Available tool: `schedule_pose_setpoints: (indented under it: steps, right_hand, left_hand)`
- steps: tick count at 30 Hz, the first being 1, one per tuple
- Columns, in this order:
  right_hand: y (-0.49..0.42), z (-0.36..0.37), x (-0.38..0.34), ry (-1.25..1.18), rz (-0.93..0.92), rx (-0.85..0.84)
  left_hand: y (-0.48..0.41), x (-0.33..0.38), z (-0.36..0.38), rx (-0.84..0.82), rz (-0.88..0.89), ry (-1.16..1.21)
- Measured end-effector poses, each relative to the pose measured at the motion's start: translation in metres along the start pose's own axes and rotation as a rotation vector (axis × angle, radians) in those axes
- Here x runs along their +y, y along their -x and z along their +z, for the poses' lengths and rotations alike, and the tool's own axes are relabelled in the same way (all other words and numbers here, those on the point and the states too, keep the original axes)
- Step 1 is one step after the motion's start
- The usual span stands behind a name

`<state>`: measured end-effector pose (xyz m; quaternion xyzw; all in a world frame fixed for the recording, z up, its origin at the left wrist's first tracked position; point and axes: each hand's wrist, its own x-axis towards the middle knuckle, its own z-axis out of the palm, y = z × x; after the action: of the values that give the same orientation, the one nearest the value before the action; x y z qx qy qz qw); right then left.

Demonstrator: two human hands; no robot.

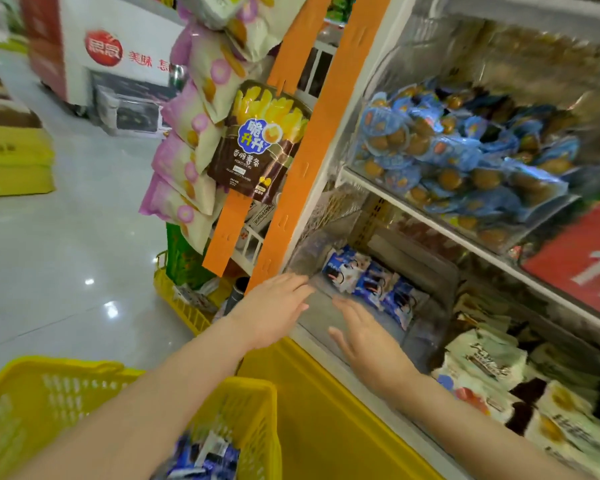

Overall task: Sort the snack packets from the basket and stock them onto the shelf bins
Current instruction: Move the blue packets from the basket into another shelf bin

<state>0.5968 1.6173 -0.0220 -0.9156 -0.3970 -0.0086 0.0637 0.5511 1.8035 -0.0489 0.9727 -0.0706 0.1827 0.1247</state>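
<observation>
A yellow plastic basket (250, 403) sits at the bottom left with blue-and-white snack packets (205, 455) in it, partly hidden by my left forearm. A clear shelf bin (426, 271) at the lower shelf holds a few matching blue-and-white packets (371, 282) lying in a row. My left hand (274, 306) hovers at the bin's left front corner, fingers spread, holding nothing. My right hand (364, 334) is flat over the bin's front, fingers apart and empty, just short of the packets.
The bin above holds many blue packets (465, 154). White and green packets (489, 362) fill the bin to the right. Orange hanging strips (312, 133) carry a brown potato-stick bag (257, 140) and pink bags. Another yellow basket (184, 303) stands on the tiled floor.
</observation>
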Motion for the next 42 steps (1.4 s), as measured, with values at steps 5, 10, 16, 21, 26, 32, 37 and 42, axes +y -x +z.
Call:
schedule_pose_setpoints:
  steps: [5,10,16,21,26,32,37,42]
  right_hand:
    - [0.030,0.025,-0.027,-0.064,-0.166,0.131]
    - [0.038,0.091,-0.067,-0.053,-0.238,-0.031]
    - [0.041,0.182,-0.092,-0.075,-0.236,-0.405]
    - [0.066,0.252,-0.093,-0.119,-0.158,-0.707]
    - [0.081,0.293,-0.094,-0.117,-0.095,-0.927]
    - [0.071,0.310,-0.092,-0.133,-0.022,-0.985]
    - [0.059,0.319,-0.088,-0.071,-0.081,-1.075]
    - [0.053,0.317,-0.090,-0.040,-0.103,-1.075]
  left_hand:
    - [0.078,0.011,0.012,0.179,-0.047,0.025]
    - [0.157,-0.014,0.061,-0.027,-0.267,0.048]
    - [0.239,-0.042,0.129,-0.336,-0.551,0.229]
    - [0.290,-0.039,0.172,-0.660,-0.692,0.450]
    - [0.300,-0.024,0.202,-0.793,-0.755,0.605]
    - [0.294,-0.018,0.225,-0.824,-0.938,0.854]
    - [0.292,-0.019,0.232,-0.986,-0.883,0.747]
    - [0.300,-0.020,0.220,-1.085,-0.892,0.798]
